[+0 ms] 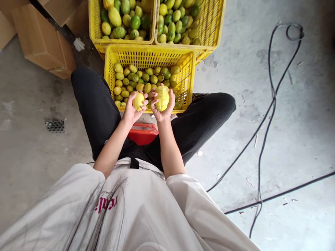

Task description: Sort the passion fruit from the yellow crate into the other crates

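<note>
My left hand is wrapped round a yellow lemon, its fingers curled over the sides. In my right hand sits a larger, bumpy yellow lemon, gripped between thumb and fingers. The two hands are side by side, close together, above the near edge of a yellow plastic crate. Inside that crate lie many yellow and green lemons; my hands hide some of them.
Two more yellow crates of green and yellow fruit stand behind. Cardboard boxes are at the far left. A red plastic stool shows between my legs. Black cables cross the concrete floor at the right.
</note>
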Action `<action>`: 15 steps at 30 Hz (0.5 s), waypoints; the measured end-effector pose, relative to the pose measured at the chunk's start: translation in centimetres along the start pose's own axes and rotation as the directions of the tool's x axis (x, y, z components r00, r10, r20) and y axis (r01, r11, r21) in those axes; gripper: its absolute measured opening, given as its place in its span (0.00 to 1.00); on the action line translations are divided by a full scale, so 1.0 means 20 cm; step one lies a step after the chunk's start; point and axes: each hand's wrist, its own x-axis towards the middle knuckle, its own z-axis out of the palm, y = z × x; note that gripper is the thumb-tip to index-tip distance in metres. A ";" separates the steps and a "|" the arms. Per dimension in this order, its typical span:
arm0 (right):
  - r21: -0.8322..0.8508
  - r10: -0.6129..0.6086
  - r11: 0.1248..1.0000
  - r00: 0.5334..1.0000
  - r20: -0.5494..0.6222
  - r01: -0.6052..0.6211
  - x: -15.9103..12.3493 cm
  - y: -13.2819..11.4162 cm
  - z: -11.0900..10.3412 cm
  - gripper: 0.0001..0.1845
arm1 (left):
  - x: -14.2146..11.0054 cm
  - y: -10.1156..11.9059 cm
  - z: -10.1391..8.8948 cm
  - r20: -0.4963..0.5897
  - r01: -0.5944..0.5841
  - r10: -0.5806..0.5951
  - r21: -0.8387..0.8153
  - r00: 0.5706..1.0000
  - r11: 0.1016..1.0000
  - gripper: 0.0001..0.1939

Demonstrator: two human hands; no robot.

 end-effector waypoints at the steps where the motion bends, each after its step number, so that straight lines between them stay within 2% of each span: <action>1: -0.034 0.004 0.999 1.000 -0.021 -0.005 0.00 0.00 0.00 0.12 | 0.00 0.00 0.00 -0.001 0.009 -0.009 0.001 1.000 1.000 0.13; 4: -0.139 -0.015 0.990 0.997 -0.069 0.006 0.01 0.02 0.00 0.10 | 0.01 0.00 0.01 -0.016 0.018 -0.018 0.002 1.000 1.000 0.12; 8: -0.232 -0.072 0.971 0.995 -0.075 0.053 0.02 0.02 0.00 0.12 | 0.01 0.00 0.01 -0.015 0.003 -0.003 0.003 1.000 1.000 0.15; 12: -0.155 -0.056 0.987 0.995 -0.084 0.043 0.03 0.01 -0.01 0.09 | 0.01 -0.01 0.00 0.005 -0.010 0.010 -0.015 1.000 1.000 0.21; 15: -0.064 -0.030 0.998 0.995 -0.094 0.024 0.03 0.00 -0.02 0.13 | 0.01 0.00 0.00 0.009 -0.015 0.016 -0.043 1.000 0.999 0.22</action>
